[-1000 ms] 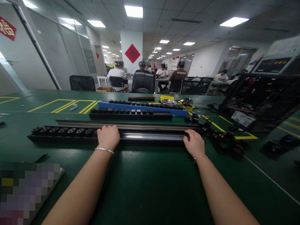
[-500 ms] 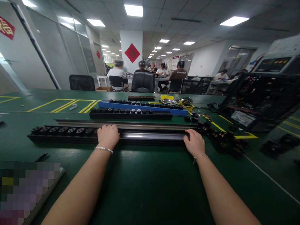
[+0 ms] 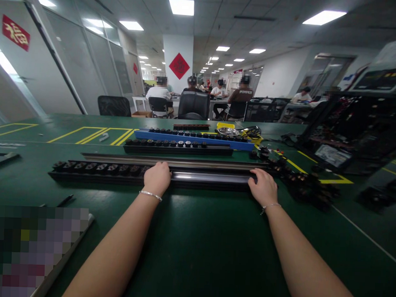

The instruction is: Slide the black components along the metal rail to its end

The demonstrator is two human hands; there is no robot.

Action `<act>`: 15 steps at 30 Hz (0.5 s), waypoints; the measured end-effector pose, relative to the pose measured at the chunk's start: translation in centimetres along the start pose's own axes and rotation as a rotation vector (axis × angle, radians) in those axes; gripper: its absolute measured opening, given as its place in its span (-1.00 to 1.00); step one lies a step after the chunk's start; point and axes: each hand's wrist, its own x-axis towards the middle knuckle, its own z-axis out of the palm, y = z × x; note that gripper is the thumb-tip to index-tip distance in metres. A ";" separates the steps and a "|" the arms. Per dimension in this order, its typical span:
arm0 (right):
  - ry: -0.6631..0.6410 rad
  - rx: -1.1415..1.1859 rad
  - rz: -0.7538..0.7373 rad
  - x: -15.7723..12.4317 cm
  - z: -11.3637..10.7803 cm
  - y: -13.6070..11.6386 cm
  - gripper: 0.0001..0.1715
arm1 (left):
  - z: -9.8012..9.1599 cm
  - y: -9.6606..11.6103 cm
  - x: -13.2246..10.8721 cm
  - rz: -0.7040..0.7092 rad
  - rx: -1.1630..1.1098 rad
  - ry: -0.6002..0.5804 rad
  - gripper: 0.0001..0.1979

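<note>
A long black rail (image 3: 213, 178) lies across the green table, with several dark round parts (image 3: 101, 167) in a row in its left portion. My left hand (image 3: 157, 178) is closed over the rail at the right end of that row; what its fingers hold is hidden. At the rail's right end is my right hand (image 3: 264, 186), its thumb and fingers bent around the end. Just behind lies a second thin rail (image 3: 191, 161). A pile of dark parts (image 3: 313, 187) sits right of my right hand.
Farther back are a black rail with parts (image 3: 178, 150), a blue rail (image 3: 198, 141) and a metal bowl (image 3: 227, 131). Opened equipment (image 3: 357, 132) stands at the right. A pixelated flat object (image 3: 35, 255) lies at the near left. Several people sit beyond the table.
The view has shifted, moving the scene rightward in the picture. My left hand has slid right along the rail, nearer my right hand, which stays at the rail's right end.
</note>
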 end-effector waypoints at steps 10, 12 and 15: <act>-0.013 0.002 0.014 0.2 0.0 0.2 -0.57 | 0.3 0.3 0.1 -0.022 -0.075 -0.018 -0.70; -0.014 0.002 0.015 0.2 0.0 0.2 -0.57 | 0.5 0.2 0.2 -0.024 -0.098 -0.018 -0.69; -0.014 -0.008 0.016 0.2 -0.1 0.1 -0.57 | 0.8 -0.1 0.6 -0.029 -0.131 -0.015 -0.67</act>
